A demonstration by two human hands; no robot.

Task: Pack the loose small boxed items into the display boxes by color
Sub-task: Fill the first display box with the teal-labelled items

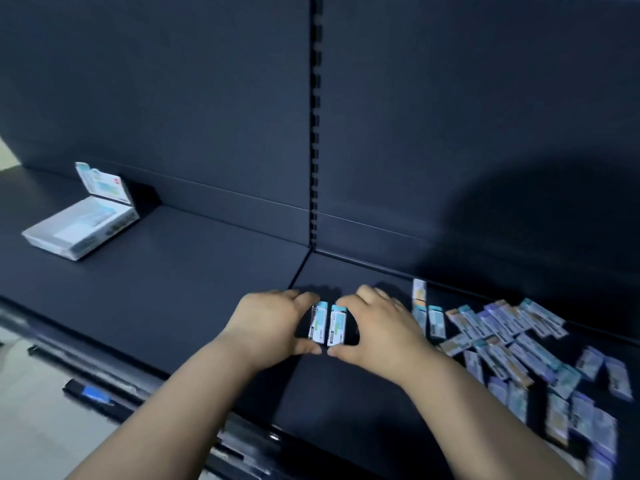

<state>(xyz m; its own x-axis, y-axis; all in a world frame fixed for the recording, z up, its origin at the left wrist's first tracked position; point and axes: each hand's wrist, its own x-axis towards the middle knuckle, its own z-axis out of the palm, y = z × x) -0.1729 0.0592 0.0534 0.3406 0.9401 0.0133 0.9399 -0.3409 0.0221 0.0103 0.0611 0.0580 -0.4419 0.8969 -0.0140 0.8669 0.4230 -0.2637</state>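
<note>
Hands: left hand (273, 322) and right hand (375, 327) cupped two teal boxes (328, 324) between them, pressing them together.
Display box (81, 223): well left of the hands, lid up.
Pile (526, 344): right of the hands.
Risk: the pair could slip apart if lifted with uneven squeeze.

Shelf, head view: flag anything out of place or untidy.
The loose small boxes lie scattered at mixed angles on the right of the dark shelf, some overlapping, colors mixed. The only display box visible sits far left, lid up. The left hand and right hand bracket two teal-topped boxes.
</note>
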